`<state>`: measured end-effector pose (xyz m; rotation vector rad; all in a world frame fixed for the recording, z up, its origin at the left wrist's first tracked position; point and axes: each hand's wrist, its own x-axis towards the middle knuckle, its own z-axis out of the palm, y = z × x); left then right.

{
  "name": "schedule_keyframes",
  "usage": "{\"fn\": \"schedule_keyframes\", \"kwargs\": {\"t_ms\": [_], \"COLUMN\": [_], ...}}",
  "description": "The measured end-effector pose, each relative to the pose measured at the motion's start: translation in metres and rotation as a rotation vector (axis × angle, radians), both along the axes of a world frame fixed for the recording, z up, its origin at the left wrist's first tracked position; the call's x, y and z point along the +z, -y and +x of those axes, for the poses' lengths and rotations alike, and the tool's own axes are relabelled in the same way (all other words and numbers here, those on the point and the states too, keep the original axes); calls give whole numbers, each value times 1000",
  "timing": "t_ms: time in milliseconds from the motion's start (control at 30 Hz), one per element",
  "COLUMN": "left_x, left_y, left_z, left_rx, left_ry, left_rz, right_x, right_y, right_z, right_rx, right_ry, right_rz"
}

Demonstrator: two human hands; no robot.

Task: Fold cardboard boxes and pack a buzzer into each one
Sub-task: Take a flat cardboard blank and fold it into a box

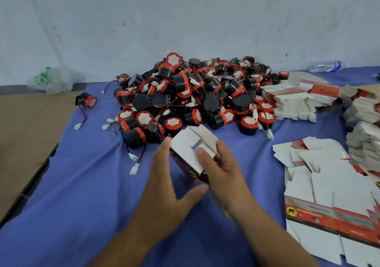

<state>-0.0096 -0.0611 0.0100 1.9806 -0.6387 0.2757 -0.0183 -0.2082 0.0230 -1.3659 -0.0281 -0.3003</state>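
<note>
At the far left of my feed a crumpled plastic bag (51, 80) lies against the wall, on the brown board (26, 126) that shows beside the blue cloth (82, 184). One stray buzzer (87, 100), black with a red ring, sits apart at the cloth's left edge, its red and black lead trailing towards me. Right of it, a big pile of buzzers (195, 93) fills the middle of the cloth, with white plugs and thin wires tangled through it.

Just in front of the pile I have the box (191, 149) between both hands, its white flaps open and pointing at the pile, its red printed side underneath. The left hand (164, 186) lies along the box's left side with its fingers nearly straight and its fingertips touching a flap's edge. Its thumb is spread wide towards the lower corner. The right hand (224, 174) grips the box from the right, with its thumb pressing on a white flap and its fingers curled round the far side.

Further right, stacks of flat boxes (294, 102) stand just beside the pile and loose flat boxes (329, 194) lie fanned out near the right forearm. A water bottle (326, 66) lies on its side by the wall.
</note>
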Motion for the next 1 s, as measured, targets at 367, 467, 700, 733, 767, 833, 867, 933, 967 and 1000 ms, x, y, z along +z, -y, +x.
{"fn": "schedule_keyframes", "kwargs": {"t_ms": [367,467,700,733,767,833,867,933,967,1000], "left_x": [8,10,10,11,12,14,15,16,16,17], "left_y": [-13,-15,-17,-16,-16,-16,-17,-16,-15,-14], "left_z": [22,22,21,21,22,22,22,21,21,21], "left_rx": [66,-13,-55,-35,-16,18,35,60,68,74], "left_ry": [329,342,380,385,386,378,378,413,448,484], "left_rz": [70,136,168,154,135,103,99,119,136,149], "right_x": [3,1,0,0,-1,-2,-1,1,2,3], "right_y": [-4,-7,-4,-4,-4,-4,-5,-6,-6,-6], "right_z": [-8,-9,-8,-8,-8,-7,-6,-5,-5,-6], "right_rx": [157,187,234,249,268,281,274,252,244,238], "right_ry": [29,32,40,41,34,-14,-44,-62,-43,-20], "right_rz": [-166,-201,-182,-167,-148,-84,-52,-31,-34,-34]}}
